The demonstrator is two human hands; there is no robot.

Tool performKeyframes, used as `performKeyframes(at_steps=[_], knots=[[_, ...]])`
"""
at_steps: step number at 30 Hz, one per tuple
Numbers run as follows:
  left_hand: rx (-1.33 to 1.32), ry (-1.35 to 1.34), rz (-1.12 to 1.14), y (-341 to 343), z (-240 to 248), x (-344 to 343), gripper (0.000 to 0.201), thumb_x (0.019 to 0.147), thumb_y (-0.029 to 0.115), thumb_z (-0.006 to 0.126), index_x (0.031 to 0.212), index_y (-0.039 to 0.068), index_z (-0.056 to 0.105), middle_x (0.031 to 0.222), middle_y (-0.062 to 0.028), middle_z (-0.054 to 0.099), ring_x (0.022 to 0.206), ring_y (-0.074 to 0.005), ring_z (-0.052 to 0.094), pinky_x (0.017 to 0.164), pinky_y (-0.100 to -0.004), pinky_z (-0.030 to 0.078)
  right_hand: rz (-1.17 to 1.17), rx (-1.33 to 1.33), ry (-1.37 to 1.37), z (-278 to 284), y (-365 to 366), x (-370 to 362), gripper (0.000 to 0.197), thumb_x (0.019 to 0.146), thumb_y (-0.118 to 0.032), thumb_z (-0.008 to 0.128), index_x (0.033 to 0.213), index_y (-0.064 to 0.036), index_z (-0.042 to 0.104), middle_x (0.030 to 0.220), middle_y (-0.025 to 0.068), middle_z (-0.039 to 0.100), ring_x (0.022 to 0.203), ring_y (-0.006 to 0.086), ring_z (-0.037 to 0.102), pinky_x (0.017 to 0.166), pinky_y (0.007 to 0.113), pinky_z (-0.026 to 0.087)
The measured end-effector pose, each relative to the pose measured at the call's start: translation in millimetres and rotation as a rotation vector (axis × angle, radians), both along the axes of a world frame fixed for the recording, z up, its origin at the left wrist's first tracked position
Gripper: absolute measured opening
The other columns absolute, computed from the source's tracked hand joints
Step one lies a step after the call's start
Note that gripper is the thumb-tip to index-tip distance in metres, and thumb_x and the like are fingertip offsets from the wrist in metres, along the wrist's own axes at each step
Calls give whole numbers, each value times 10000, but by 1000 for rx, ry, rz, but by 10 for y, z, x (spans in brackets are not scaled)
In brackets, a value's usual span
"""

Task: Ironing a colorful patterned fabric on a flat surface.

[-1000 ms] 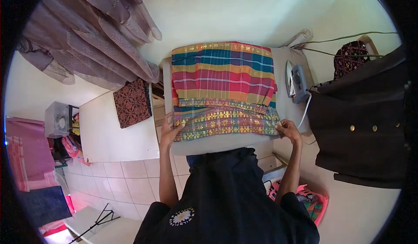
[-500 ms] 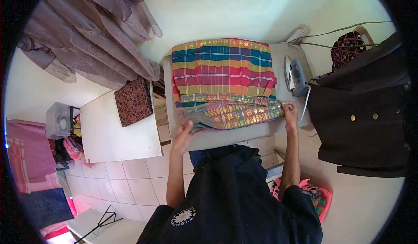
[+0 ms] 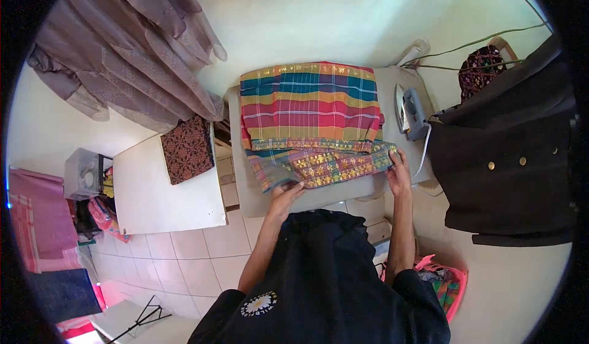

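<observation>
A plaid cloth (image 3: 310,111) in red, teal and mustard with gold motifs lies folded on a padded ironing surface (image 3: 356,201). Its near part is turned into a loose, slanting fold with a gold-patterned band. My left hand (image 3: 286,198) is closed on the front edge of that fold, left of its middle. At the fold's right end, my right hand (image 3: 399,172) pinches the corner between thumb and fingers. Beyond my right hand an iron (image 3: 415,114) rests on the padding, its white cord trailing toward me.
A white table (image 3: 172,206) at the left carries a folded dark patterned cloth (image 3: 187,150). A mauve garment (image 3: 138,55) hangs above it. Black clothing with gold buttons (image 3: 506,178) hangs at the right, near the iron. A pink basket of fabrics (image 3: 451,282) stands by my right elbow.
My left hand has moved right along the cloth's front edge and now grips it. My right hand keeps its corner, slightly lower in the picture. The view has shifted a little.
</observation>
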State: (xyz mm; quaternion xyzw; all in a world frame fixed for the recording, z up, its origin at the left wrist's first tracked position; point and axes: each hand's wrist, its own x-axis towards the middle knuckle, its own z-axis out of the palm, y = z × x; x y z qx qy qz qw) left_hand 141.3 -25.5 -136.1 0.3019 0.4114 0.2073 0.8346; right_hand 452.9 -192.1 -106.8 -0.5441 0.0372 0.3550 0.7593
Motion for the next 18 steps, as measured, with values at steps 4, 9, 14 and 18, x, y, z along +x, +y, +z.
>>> performKeyframes(at_steps=[4, 9, 14, 18], knots=[[-81, -17, 41, -147, 294, 249, 399, 838, 79, 747, 1112, -54, 489, 1124, -138, 598, 1128, -264, 580, 1022, -458, 464, -24, 146, 118, -112, -33, -176, 387, 946, -216, 631, 1282, -78, 495, 1162, 57, 626, 1011, 187, 620, 864, 342, 531], [-117, 16, 292, -376, 198, 570, 494, 794, 113, 800, 1142, 53, 454, 1177, -104, 569, 1141, -248, 549, 997, -452, 468, 26, 125, 179, -243, -32, -544, 497, 917, -168, 660, 1335, -33, 429, 1261, 103, 576, 1094, 254, 599, 919, 428, 525], [-146, 51, 308, -266, -83, 727, 443, 800, 83, 783, 1149, 86, 509, 1123, -79, 608, 1014, -214, 590, 760, -402, 509, -71, -74, 96, -243, 76, -687, 472, 888, -136, 690, 1262, -11, 431, 1216, 135, 578, 1031, 280, 630, 862, 451, 556], [-97, 34, 392, -323, 26, 614, 465, 801, 148, 788, 1180, 72, 529, 1131, -38, 603, 998, -164, 566, 720, -347, 457, -174, -176, -7, -277, 10, -641, 450, 872, -112, 685, 1228, -18, 427, 1156, 117, 587, 950, 252, 639, 803, 406, 554]])
